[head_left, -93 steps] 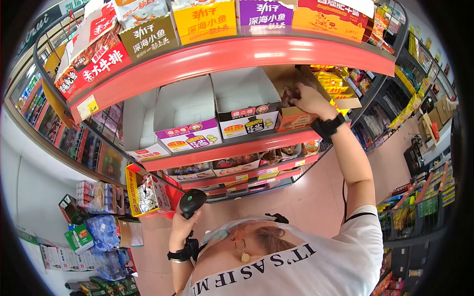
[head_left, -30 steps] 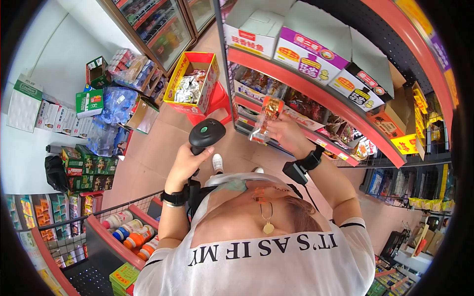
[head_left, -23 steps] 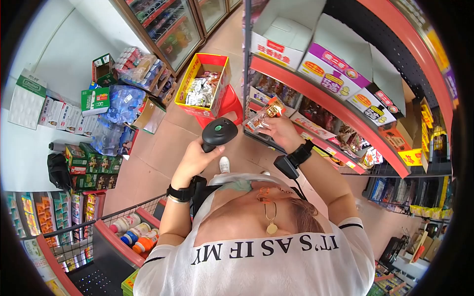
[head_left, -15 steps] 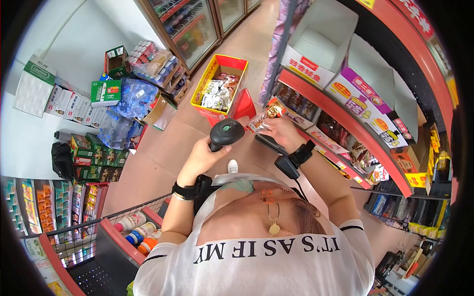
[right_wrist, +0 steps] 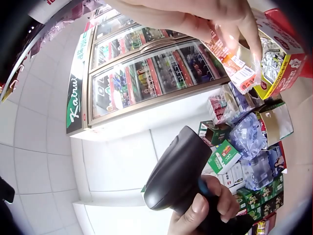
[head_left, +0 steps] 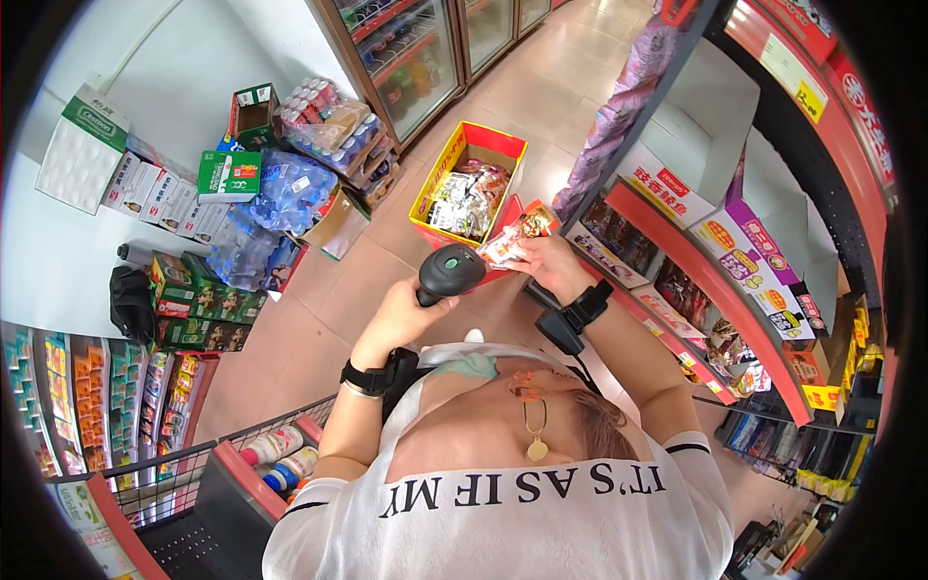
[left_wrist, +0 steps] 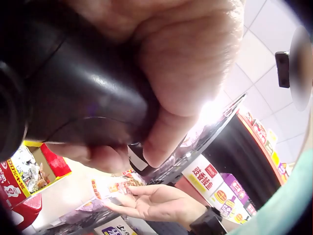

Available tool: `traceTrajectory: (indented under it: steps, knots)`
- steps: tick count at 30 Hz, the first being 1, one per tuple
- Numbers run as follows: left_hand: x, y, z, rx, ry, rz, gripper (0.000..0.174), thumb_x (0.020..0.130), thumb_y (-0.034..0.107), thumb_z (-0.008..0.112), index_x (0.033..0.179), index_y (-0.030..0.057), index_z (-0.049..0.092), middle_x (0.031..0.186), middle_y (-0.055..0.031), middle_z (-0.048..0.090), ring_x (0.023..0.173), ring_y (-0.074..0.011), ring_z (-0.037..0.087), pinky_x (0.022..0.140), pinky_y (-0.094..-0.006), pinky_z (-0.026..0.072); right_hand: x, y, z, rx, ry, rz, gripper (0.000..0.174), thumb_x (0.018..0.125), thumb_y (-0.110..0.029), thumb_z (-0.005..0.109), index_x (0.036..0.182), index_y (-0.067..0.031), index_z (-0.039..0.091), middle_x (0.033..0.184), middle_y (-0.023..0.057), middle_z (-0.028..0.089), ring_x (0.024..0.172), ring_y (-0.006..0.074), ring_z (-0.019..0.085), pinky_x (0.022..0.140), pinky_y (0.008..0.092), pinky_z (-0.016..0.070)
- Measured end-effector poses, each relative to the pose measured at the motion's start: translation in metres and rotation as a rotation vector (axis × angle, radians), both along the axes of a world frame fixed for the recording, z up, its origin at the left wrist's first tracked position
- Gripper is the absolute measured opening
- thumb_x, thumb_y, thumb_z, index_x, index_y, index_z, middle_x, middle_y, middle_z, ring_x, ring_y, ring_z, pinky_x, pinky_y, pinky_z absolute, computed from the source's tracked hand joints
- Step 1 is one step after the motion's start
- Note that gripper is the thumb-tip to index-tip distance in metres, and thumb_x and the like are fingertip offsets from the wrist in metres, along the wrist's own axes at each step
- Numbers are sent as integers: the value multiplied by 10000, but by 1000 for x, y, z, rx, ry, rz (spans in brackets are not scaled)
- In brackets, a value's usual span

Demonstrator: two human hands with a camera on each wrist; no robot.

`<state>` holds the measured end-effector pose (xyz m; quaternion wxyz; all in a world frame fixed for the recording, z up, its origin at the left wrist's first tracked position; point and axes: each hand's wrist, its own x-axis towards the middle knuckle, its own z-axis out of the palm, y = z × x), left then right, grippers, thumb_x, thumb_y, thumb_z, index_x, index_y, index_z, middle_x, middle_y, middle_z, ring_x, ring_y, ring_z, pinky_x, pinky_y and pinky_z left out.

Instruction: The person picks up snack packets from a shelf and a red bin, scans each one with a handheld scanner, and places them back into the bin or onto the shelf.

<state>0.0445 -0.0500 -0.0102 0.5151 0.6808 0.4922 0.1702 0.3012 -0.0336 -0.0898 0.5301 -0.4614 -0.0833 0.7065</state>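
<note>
A black handheld scanner (head_left: pixel 451 270) is gripped by its handle in the left hand (head_left: pixel 394 314); the same scanner (right_wrist: pixel 180 169) fills the middle of the right wrist view. Just to its right, the right hand (head_left: pixel 553 268) pinches a clear and red snack packet (head_left: pixel 522 235) between thumb and fingers. In the right wrist view the packet (right_wrist: pixel 234 63) hangs from the fingertips, its white label showing. Beyond both hands, a yellow and red box (head_left: pixel 468 184) holds silvery packets (head_left: pixel 471 196) and sits on a red stool (head_left: pixel 512 215).
Shelves with a red edge (head_left: pixel 710 290) and open cartons (head_left: pixel 667 188) stand at the right. Wrapped bottles (head_left: pixel 290 191) and drink cartons (head_left: pixel 193 302) are stacked at the left. Glass-door coolers (head_left: pixel 416 77) stand behind. A lower shelf with bottles (head_left: pixel 273 445) is near the left elbow.
The right hand has left the upper shelf carton and now holds a packet beside the scanner. The view has turned toward the box, which now appears farther right. The left hand keeps its grip.
</note>
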Motion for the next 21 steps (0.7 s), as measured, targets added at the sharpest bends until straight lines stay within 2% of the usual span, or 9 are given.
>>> traceTrajectory:
  steps: [3, 7, 10, 12, 14, 16, 17, 20, 21]
  knots:
    - [-7, 6, 2, -6, 1, 12, 318, 768, 205, 718, 986, -6, 626, 791, -31, 630, 726, -101, 521, 693, -292, 457, -5, 9, -13, 43, 11, 6, 357, 824, 43, 471, 1174, -27, 452, 1113, 143, 559, 995, 306, 587, 830, 530, 476]
    - [-16, 12, 3, 11, 22, 22, 330, 765, 206, 719, 991, -14, 620, 802, -31, 630, 733, -105, 523, 704, -294, 458, -13, 16, -4, 54, -18, 71, 371, 829, 43, 452, 1192, -32, 441, 1123, 137, 552, 1000, 293, 581, 830, 536, 468]
    - [-28, 16, -6, 32, -23, 48, 348, 756, 232, 724, 981, -11, 617, 791, -52, 627, 725, -128, 538, 695, -304, 457, -24, 21, 1, 30, -37, 15, 383, 840, 30, 438, 1216, -43, 427, 1114, 128, 552, 998, 282, 577, 865, 548, 439]
    - [-35, 19, -9, 54, -76, 69, 362, 747, 255, 728, 971, -7, 616, 777, -72, 625, 712, -147, 551, 682, -313, 455, -21, 27, -16, -59, -50, 28, 403, 848, 22, 433, 1242, -57, 408, 1108, 125, 554, 1026, 281, 566, 899, 549, 415]
    - [-45, 22, -9, -35, 32, 95, 376, 747, 250, 728, 976, -23, 607, 791, -80, 626, 720, -149, 555, 685, -311, 456, -13, 38, -45, -132, -31, 51, 395, 850, 25, 430, 1234, -68, 406, 1099, 117, 560, 1037, 281, 561, 907, 539, 413]
    - [-54, 23, -10, -56, 43, 126, 373, 748, 246, 728, 969, -29, 606, 792, -78, 627, 721, -145, 553, 686, -308, 457, -5, 46, -76, -204, 41, 93, 370, 838, 34, 430, 1192, -74, 419, 1097, 113, 556, 1022, 272, 564, 893, 525, 426]
    - [-59, 23, -11, -79, 56, 159, 370, 749, 241, 728, 962, -35, 605, 793, -77, 627, 723, -141, 551, 687, -306, 457, -3, 49, -88, -236, -9, 63, 289, 812, 26, 465, 1086, -65, 481, 1019, 109, 580, 946, 262, 589, 850, 474, 462]
    - [-75, 20, -9, -115, 54, 234, 358, 751, 235, 730, 952, -34, 607, 794, -68, 625, 734, -129, 544, 696, -302, 456, 2, 61, -114, -199, -62, 124, 212, 778, 24, 506, 972, -57, 538, 921, 102, 597, 867, 249, 605, 807, 425, 486]
    - [-82, 18, -12, -119, 59, 271, 341, 751, 233, 731, 928, -34, 612, 746, -54, 615, 693, -112, 532, 654, -291, 454, 2, 66, -118, -165, -57, 152, 158, 759, 43, 529, 890, -40, 561, 835, 94, 602, 781, 234, 609, 715, 366, 503]
